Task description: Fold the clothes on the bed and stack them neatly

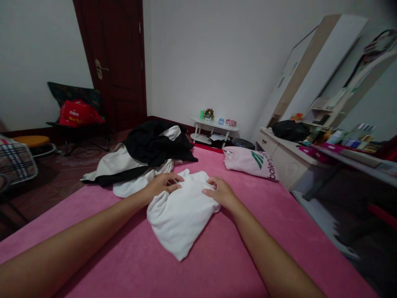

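Observation:
A crumpled white garment [186, 211] lies on the pink bedspread, its lower end tapering to a point towards me; its exact kind is hard to tell. At its upper left edge my left hand [164, 185] is closed, with thumb and fingers curled on the fabric. My right hand [222, 192] pinches the upper right edge between thumb and fingers. Just beyond my left hand is a heap of black and white clothes [145, 145]. A folded pink garment [248, 162] with dark green and purple print lies further off to the right.
The pink bedspread [124, 256] spreads beneath everything. Along the right stand a white dresser [279, 149] and a cluttered table. Against the back wall is a low white stand [214, 125]. A folding chair holding a red bag [79, 114] stands left, near the dark door [114, 54].

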A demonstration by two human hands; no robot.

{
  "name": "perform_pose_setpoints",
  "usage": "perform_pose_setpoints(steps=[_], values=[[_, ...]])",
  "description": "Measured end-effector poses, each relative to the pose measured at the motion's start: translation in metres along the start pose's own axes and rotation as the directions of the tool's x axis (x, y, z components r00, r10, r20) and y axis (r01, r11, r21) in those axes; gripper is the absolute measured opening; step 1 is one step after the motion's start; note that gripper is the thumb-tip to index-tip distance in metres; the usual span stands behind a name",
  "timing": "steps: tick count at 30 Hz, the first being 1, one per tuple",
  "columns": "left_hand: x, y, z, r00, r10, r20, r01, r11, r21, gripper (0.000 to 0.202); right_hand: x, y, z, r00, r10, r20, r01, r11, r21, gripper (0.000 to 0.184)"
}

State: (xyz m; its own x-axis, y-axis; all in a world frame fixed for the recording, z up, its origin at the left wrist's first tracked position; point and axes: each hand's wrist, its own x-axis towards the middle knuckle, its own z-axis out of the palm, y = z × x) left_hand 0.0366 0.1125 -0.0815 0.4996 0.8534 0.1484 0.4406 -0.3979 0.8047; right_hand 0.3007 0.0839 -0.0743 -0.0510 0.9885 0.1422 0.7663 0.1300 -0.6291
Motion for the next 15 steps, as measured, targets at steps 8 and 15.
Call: perform_pose_setpoints(steps=[8,15], values=[[-0.005,0.001,0.002,0.998,0.031,-0.051,-0.032,0.999,-0.016,0.048,-0.014,-0.020,-0.015,0.991,0.013,-0.132,0.052,0.876,0.479,0.024],[0.001,0.001,0.005,0.985,0.029,0.170,0.002,0.984,-0.177,0.055,-0.043,-0.081,-0.060,0.906,-0.051,-0.420,0.317,0.739,0.594,0.025]])
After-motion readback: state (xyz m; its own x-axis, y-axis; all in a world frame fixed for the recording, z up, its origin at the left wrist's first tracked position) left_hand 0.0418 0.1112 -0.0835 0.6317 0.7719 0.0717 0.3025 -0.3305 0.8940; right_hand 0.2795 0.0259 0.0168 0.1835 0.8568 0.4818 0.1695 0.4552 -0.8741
